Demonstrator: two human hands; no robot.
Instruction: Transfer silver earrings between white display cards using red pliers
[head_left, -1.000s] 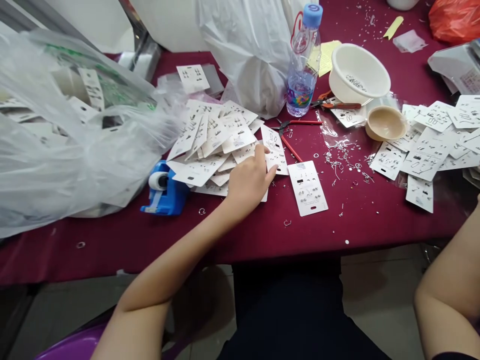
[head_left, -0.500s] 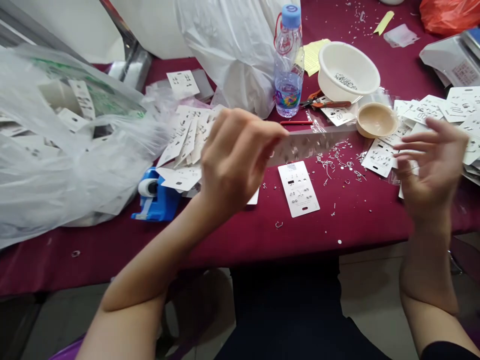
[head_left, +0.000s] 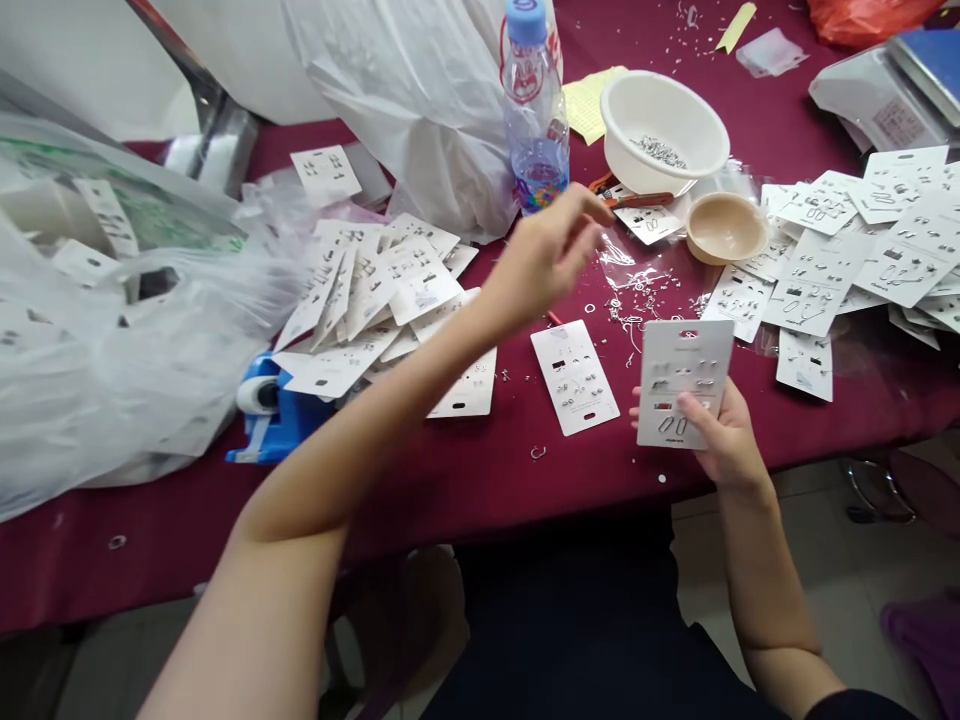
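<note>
My right hand (head_left: 724, 430) grips a white earring card (head_left: 686, 365), held upright above the front edge of the table, thumb across its face. My left hand (head_left: 551, 250) is raised over the table beside the bottle, its fingers bent; I cannot make out anything between them. Between the hands, a second earring card (head_left: 576, 378) lies flat on the maroon cloth. Loose metal jewellery pieces (head_left: 649, 295) are scattered behind it, near a clear plastic wrapper.
A white bowl (head_left: 665, 125) of small pieces, a beige bowl (head_left: 726, 228), orange-handled pliers (head_left: 641, 200) and a bottle (head_left: 536, 110) stand behind. Card piles (head_left: 817, 270) lie right and left. A blue tape dispenser (head_left: 274, 415) and plastic bags (head_left: 105, 360) are at left.
My right hand has come inward from the right and now holds a card. My left hand has moved right and away from me; the clear strip near it no longer shows. The view has shifted slightly.
</note>
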